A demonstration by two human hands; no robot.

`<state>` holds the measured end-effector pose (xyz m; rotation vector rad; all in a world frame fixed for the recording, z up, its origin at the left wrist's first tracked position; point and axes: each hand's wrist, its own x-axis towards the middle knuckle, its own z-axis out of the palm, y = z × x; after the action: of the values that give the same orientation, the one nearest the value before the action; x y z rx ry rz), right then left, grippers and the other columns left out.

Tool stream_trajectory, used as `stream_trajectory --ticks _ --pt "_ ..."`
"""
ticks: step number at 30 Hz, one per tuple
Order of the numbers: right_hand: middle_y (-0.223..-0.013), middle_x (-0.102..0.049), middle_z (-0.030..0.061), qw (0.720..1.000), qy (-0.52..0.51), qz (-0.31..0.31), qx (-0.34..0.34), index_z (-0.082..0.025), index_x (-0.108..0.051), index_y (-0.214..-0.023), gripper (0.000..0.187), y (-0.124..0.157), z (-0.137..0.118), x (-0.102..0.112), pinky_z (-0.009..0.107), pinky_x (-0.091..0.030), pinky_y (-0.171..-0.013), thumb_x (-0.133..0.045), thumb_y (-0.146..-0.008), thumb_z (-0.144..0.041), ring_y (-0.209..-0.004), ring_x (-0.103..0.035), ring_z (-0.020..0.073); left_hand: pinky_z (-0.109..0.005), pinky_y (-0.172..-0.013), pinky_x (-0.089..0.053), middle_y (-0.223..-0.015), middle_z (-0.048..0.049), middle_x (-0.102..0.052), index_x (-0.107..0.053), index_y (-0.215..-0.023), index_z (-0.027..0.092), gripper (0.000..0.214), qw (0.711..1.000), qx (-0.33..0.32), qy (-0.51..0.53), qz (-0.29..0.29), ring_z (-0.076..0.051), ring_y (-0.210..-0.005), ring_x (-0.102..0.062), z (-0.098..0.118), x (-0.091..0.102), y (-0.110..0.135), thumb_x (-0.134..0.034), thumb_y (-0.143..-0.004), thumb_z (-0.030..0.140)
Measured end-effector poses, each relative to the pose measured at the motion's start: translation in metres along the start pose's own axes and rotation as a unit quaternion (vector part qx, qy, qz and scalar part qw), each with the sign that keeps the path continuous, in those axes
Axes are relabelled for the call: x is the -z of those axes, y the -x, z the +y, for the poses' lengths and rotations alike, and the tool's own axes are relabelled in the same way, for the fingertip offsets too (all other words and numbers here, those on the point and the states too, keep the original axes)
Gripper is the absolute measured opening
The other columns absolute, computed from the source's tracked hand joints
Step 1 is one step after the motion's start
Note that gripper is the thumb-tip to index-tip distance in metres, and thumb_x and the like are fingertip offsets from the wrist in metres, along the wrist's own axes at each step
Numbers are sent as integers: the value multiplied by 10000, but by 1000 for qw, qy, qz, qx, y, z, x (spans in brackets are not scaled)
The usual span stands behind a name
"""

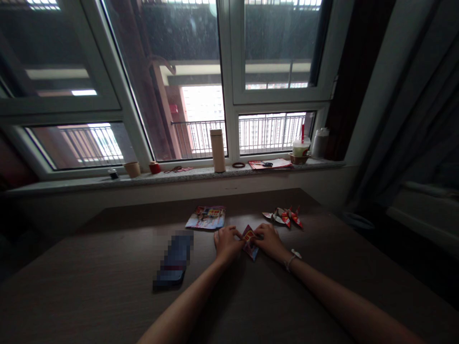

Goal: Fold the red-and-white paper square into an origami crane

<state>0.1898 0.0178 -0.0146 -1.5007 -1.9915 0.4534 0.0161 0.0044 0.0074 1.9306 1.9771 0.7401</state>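
Note:
Between my two hands a folded piece of printed paper (250, 242), diamond-shaped, lies on the dark wooden table. My left hand (228, 242) pinches its left side, thumb and fingers at the edge. On the opposite side my right hand (269, 242), with a bracelet at the wrist, grips the paper with its fingertips. Several folded paper cranes (285, 216), red and white, sit just beyond my right hand. Flat past my left hand lies a stack of printed paper sheets (207, 218).
A blurred-out phone (174, 260) lies left of my left arm. Along the windowsill stand a tan bottle (217, 150), a paper cup (132, 169), a drink cup with a red straw (301, 145), scissors (265, 164) on papers and a grey bottle (320, 143).

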Motion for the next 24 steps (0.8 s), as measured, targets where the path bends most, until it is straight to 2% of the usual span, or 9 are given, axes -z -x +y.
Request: stream_trajectory --ticks 7,12,14,19,24 --pt "-1058 -636 62 1000 -3 -3 -8 -241 -762 -968 245 0 2 0 353 -343 -954 -612 -781 -291 -1090 -501 254 -402 -1117 -234 -1261 22 -647 -753 -782 283 141 1000 4 9 6 -249 -1237 -502 -1 -1 -1 -764 -660 352" --pt "-1072 -636 61 1000 -9 5 -6 -252 -735 -1059 320 0 3 -1 369 -339 -957 -624 -761 -272 -1105 -491 263 -408 -1117 -233 -1268 20 -638 -739 -940 327 289 1000 -12 11 14 -236 -1227 -503 -3 -3 -1 -765 -655 360" --pt "-1082 -640 61 1000 -10 4 2 -256 -727 -1081 338 0 4 -1 379 -336 -964 -618 -762 -253 -1112 -487 266 -415 -1120 -232 -1277 21 -633 -746 -927 329 269 1000 -13 10 14 -240 -1234 -498 -4 -3 -1 -761 -661 363" --pt "-1079 -652 64 1000 -18 1 13 -237 -761 -967 242 0 7 -1 376 -342 -980 -614 -775 -245 -1113 -493 264 -422 -1125 -245 -1282 19 -633 -772 -828 308 155 1000 -20 -1 12 -263 -1237 -498 -5 -2 1 -737 -690 369" --pt "-1077 -651 65 1000 -22 11 0 -224 -762 -913 191 0 6 -2 370 -352 -985 -653 -776 -302 -1115 -495 266 -453 -1138 -220 -1297 4 -623 -770 -818 304 143 1000 -27 -10 8 -266 -1248 -487 -2 -1 3 -720 -721 396"
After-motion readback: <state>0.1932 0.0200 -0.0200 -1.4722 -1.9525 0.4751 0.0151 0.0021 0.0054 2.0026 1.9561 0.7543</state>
